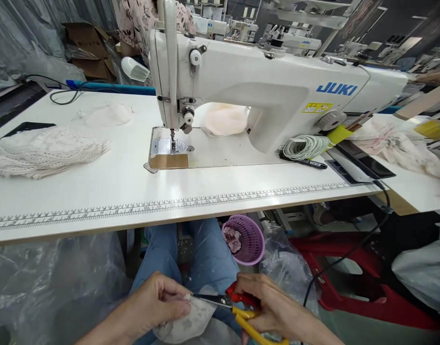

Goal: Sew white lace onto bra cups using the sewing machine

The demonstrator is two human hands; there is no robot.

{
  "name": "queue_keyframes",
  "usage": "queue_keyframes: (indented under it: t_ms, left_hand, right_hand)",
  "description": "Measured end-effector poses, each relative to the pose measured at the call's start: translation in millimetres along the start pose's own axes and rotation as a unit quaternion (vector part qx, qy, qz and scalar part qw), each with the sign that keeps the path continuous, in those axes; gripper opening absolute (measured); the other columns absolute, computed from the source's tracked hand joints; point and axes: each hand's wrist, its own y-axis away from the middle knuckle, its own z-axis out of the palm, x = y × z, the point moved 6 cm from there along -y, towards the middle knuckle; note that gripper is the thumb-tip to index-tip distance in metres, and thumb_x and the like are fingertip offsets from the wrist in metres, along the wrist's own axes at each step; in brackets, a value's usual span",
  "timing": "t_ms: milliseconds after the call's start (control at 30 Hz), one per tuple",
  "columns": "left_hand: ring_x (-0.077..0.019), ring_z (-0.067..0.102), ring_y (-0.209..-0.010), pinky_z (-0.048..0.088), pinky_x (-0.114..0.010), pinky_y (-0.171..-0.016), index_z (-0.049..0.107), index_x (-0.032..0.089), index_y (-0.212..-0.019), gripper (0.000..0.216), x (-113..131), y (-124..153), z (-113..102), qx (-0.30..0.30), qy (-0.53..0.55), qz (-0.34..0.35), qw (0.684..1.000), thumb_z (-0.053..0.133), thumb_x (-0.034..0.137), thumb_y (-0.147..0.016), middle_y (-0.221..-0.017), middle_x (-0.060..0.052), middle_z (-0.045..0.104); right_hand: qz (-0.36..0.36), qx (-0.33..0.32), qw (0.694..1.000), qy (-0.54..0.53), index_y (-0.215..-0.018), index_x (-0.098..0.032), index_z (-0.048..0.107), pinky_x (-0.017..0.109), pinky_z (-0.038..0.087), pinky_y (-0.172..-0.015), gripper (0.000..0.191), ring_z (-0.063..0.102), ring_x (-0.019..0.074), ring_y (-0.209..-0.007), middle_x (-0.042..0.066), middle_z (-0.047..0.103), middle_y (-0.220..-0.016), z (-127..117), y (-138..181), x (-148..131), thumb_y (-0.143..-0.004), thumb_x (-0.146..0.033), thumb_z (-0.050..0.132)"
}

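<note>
Over my lap, my left hand (pixel 166 304) pinches the edge of a small piece of white lace fabric (pixel 187 320), which hangs down below the fingers. My right hand (pixel 272 304) grips a pair of scissors (pixel 237 304) with one red and one yellow handle. The scissor blades point left, their tips at the fabric's edge close to my left fingertips. Whether the blades have fabric between them I cannot tell. Beyond the table's front edge stands a white sewing machine (pixel 234 62), its needle area bare of cloth.
White lace pieces (pixel 43 148) lie stacked on the table's left. Pale fabric (pixel 225 119) lies behind the machine bed. A coil of pale cord (pixel 304 146) and a black pen (pixel 309 164) lie right. Below are a purple basket (pixel 254 239) and a red stool (pixel 371 287).
</note>
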Motion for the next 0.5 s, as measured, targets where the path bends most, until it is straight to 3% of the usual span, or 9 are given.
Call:
queue_keyframes:
  t_ms: [100, 267, 500]
  left_hand:
    - [-0.0094, 0.028, -0.053, 0.02, -0.022, -0.051, 0.075, 0.012, -0.078, 0.045, -0.4, -0.2, -1.7, 0.016, 0.0, -0.001, 1.0, 0.073, 0.054, -0.059, -0.055, 0.002, 0.044]
    - [-0.009, 0.017, -0.051, 0.014, -0.025, -0.048, 0.074, 0.012, -0.07, 0.042, -3.5, -2.8, -0.8, 0.014, -0.03, -0.002, 0.999, 0.07, 0.054, -0.062, -0.048, 0.006, 0.032]
    - [-0.0081, 0.016, -0.05, 0.01, -0.026, -0.048, 0.069, 0.012, -0.063, 0.035, 0.3, -1.0, 0.0, 0.013, -0.036, 0.002, 0.999, 0.07, 0.047, -0.066, -0.049, 0.008, 0.024]
  right_hand:
    - [0.003, -0.008, 1.0, -0.001, -0.087, -0.019, 0.059, 0.022, 0.034, -0.059, 0.035, 0.052, 0.015, -0.069, 0.0, 0.058, -0.081, -1.1, -0.4, -3.9, -0.065, -0.041, 0.074]
    - [0.01, -0.017, 1.0, -0.004, -0.09, -0.02, 0.057, 0.025, 0.036, -0.066, 0.036, 0.055, 0.0181, -0.075, 0.0, 0.059, -0.086, -0.5, -2.2, -6.6, -0.064, -0.039, 0.072]
    - [-0.002, -0.018, 1.0, -0.001, -0.09, -0.021, 0.056, 0.024, 0.035, -0.063, 0.036, 0.053, 0.0169, -0.072, 0.0, 0.058, -0.084, 2.0, -6.5, -7.8, -0.065, -0.041, 0.072]
